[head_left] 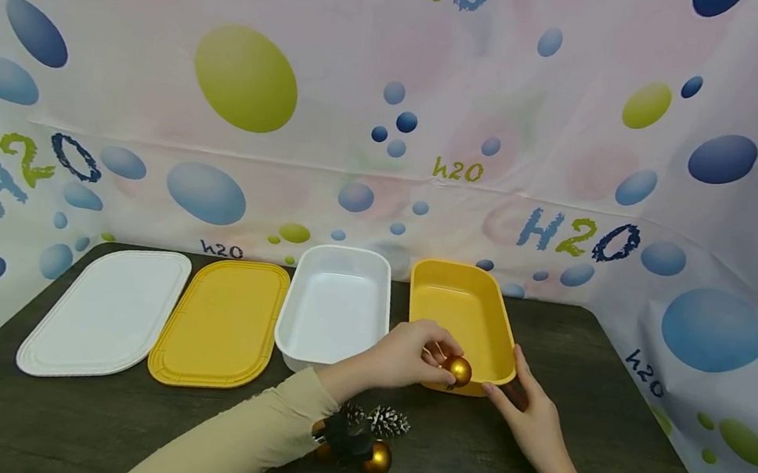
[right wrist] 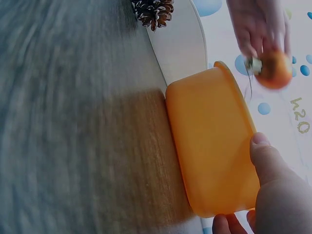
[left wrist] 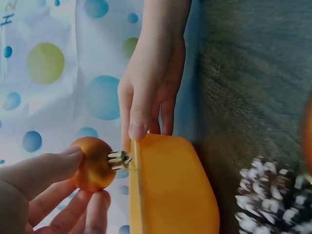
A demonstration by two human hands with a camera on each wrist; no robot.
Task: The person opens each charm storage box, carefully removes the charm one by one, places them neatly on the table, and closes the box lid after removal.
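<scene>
A gold Christmas bauble (head_left: 458, 371) is pinched between the thumb and fingers of my left hand (head_left: 417, 356), just above the near rim of the yellow container (head_left: 463, 302). In the left wrist view its metal cap (left wrist: 118, 160) points toward that rim. My right hand (head_left: 534, 421) grips the container's near right corner, thumb on the rim and fingers along the side. The right wrist view shows the thumb (right wrist: 265, 156) against the container's wall. Nearer me lie another gold bauble (head_left: 377, 459) and snow-tipped pine cones (head_left: 388, 422), partly hidden by my left forearm.
A white container (head_left: 337, 302) stands left of the yellow one. Farther left, a yellow lid (head_left: 221, 324) and a white lid (head_left: 107, 313) lie flat on the dark table (head_left: 464, 468). Behind the table hangs a dotted curtain (head_left: 345, 51).
</scene>
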